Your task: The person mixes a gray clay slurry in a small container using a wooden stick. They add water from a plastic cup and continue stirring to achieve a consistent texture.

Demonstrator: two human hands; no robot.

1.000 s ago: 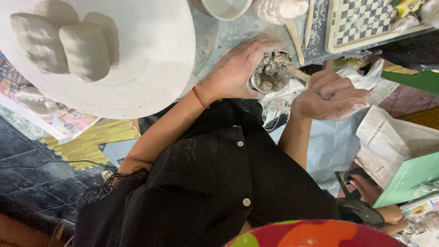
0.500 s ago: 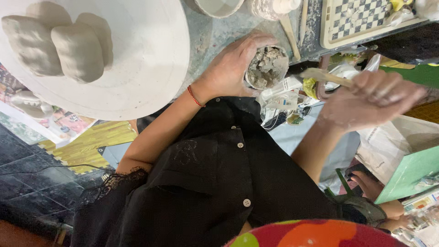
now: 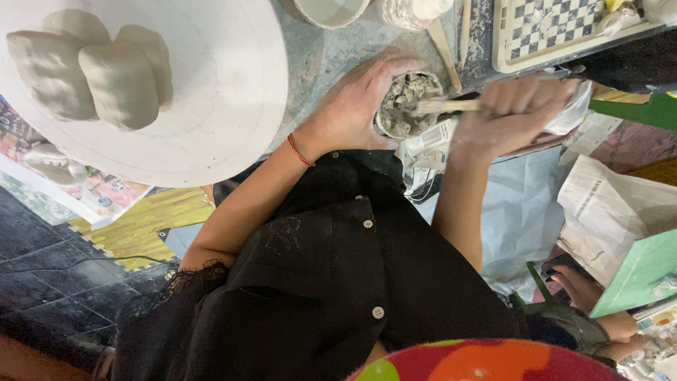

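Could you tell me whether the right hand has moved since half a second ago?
Yes. The right hand has swung back toward the clay cup, stick in it.

two hands are at work: the left hand [image 3: 356,106] and the right hand [image 3: 509,113]. one small cup [image 3: 405,106] full of grey clay bits sits between them. one wooden stick [image 3: 451,106] pokes into the cup. left of the cup lies one big white round board [image 3: 226,92], with three grey clay lumps [image 3: 120,85] on it. above the cup stands one white bowl [image 3: 331,10]. up and right of the cup is one checkered tray [image 3: 557,28]. one red string band [image 3: 300,152] is on the left wrist.
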